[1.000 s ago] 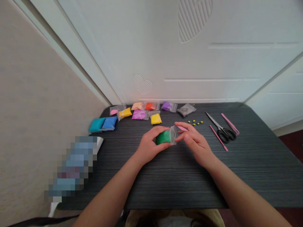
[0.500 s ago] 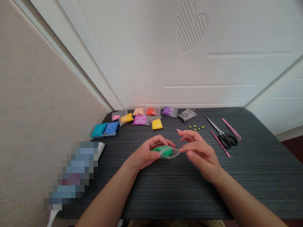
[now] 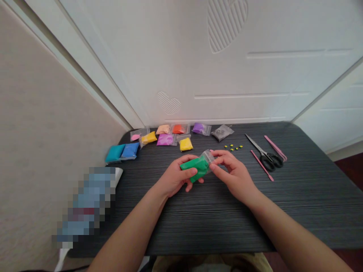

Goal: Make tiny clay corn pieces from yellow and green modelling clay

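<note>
A small clear zip bag with green clay (image 3: 198, 167) is held over the middle of the dark table. My left hand (image 3: 180, 174) grips its filled end, thumb on top and fingers beneath. My right hand (image 3: 233, 173) pinches the clear zip end between thumb and fingers. Just beyond the right fingers lie several tiny yellow-and-green pieces (image 3: 231, 147). A bag of yellow clay (image 3: 186, 144) rests behind the green one. Part of a small pink item shows by the right fingertips, mostly hidden.
Bags of coloured clay line the back, among them purple (image 3: 198, 128), grey (image 3: 222, 132) and blue (image 3: 130, 150). Scissors (image 3: 266, 156), a pink stick tool (image 3: 261, 165) and pink tweezers (image 3: 275, 148) lie right. A blurred-out object (image 3: 87, 204) with a white cord stands left, near the wall.
My right hand has moved left and closed on the zip end. The bag has turned from edge-on, with its mouth gaping, to showing its broad face. The view has shifted slightly.
</note>
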`<state>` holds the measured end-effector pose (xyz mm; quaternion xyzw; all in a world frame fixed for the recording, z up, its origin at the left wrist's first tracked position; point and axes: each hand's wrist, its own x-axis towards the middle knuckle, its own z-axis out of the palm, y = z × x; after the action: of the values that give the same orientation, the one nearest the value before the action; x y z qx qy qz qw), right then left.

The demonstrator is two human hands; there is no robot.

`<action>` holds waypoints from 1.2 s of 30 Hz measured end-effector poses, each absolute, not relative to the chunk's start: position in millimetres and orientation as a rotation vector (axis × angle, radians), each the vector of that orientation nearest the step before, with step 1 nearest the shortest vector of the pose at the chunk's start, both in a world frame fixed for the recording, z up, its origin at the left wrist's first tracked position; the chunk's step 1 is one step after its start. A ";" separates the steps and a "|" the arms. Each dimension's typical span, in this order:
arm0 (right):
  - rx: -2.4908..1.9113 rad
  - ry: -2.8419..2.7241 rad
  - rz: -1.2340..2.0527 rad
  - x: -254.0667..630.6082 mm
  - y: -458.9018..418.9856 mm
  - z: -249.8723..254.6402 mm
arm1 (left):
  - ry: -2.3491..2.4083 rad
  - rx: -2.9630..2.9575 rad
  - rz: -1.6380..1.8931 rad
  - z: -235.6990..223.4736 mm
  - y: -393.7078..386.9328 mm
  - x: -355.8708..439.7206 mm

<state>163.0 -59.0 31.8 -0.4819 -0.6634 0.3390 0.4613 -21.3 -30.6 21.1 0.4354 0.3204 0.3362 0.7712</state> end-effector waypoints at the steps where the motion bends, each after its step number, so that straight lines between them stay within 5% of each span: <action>1: -1.170 -1.627 0.854 162.6 -58.7 31.0 | 0.735 0.960 0.732 22.1 -30.8 -21.0; 36: -1.033 -1.937 0.851 165.8 -63.6 39.3 | 0.697 0.753 0.794 16.1 -24.8 -20.9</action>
<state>165.8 -63.6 39.3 -0.4050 -0.7599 0.3337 0.3836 -20.9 -24.8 16.1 0.3505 0.3246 0.3698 0.7969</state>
